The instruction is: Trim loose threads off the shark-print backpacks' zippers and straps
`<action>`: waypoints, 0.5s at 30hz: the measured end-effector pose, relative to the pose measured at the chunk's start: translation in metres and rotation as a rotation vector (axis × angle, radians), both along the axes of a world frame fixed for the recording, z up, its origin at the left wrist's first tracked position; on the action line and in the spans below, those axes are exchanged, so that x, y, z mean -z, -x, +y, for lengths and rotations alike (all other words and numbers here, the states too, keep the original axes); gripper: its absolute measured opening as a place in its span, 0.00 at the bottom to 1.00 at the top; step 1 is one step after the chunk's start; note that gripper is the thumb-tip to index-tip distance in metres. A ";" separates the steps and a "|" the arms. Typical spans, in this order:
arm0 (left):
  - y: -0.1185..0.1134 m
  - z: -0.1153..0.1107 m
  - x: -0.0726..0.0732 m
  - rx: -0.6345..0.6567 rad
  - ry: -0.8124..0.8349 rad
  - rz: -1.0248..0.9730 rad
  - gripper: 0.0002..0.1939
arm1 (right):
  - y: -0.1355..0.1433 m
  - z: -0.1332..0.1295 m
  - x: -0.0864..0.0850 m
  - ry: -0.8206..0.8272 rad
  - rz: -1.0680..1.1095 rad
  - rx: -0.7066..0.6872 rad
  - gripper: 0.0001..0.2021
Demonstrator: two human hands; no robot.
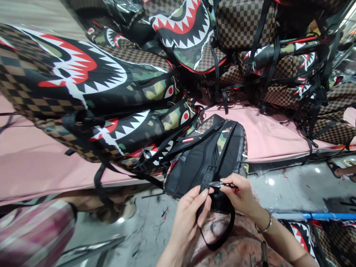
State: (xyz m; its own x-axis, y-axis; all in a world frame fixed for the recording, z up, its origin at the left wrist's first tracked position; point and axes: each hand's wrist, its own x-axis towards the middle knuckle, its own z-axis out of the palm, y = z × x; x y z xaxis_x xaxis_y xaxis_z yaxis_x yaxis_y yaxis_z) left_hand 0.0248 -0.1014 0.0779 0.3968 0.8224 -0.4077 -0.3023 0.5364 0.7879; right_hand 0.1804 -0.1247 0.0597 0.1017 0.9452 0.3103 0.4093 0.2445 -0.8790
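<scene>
A black backpack [235, 152] with camouflage and brown check panels lies with its padded back and shoulder straps facing up, its lower end in front of me. My left hand [191, 207] pinches a black strap [205, 184] of the backpack between thumb and fingers. From the right, my right hand [241, 193] is closed around a small pair of thread snips [217, 184]. Their metal blades point left at the strap, close to my left fingertips. Whether the blades touch the strap I cannot tell. A loop of black webbing [222, 239] hangs below my hands.
Stacked shark-mouth backpacks [91, 70] cover the left of the pink table [267, 137]. More checked bags [244, 24] pile up at the back. Thread scraps litter the grey floor [150, 226]. A person in plaid cloth [36, 233] is at the lower left; a blue bar [328, 216] lies right.
</scene>
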 end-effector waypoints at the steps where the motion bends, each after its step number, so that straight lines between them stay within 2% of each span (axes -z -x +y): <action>1: 0.001 0.001 0.000 0.034 0.064 -0.109 0.09 | 0.000 0.002 0.003 0.039 0.121 0.029 0.06; 3: 0.003 0.003 0.003 0.115 0.175 -0.323 0.08 | 0.002 0.007 0.008 0.148 0.376 0.058 0.08; 5: 0.002 0.002 0.006 0.217 0.264 -0.474 0.07 | 0.005 0.014 0.011 0.283 0.584 -0.012 0.10; 7: -0.003 -0.001 0.009 0.318 0.316 -0.494 0.08 | 0.007 0.020 0.011 0.394 0.726 -0.093 0.13; 8: -0.005 -0.002 0.009 0.328 0.309 -0.450 0.08 | 0.008 0.023 0.010 0.428 0.767 -0.098 0.14; 9: -0.008 -0.004 0.010 0.290 0.271 -0.377 0.09 | 0.009 0.026 0.009 0.438 0.782 -0.072 0.15; 12: -0.010 -0.005 0.011 0.037 0.055 -0.066 0.16 | 0.008 0.030 0.006 0.389 0.674 0.059 0.16; 15: -0.006 -0.001 0.015 -0.120 -0.062 0.179 0.15 | 0.008 0.030 0.005 0.328 0.494 0.105 0.14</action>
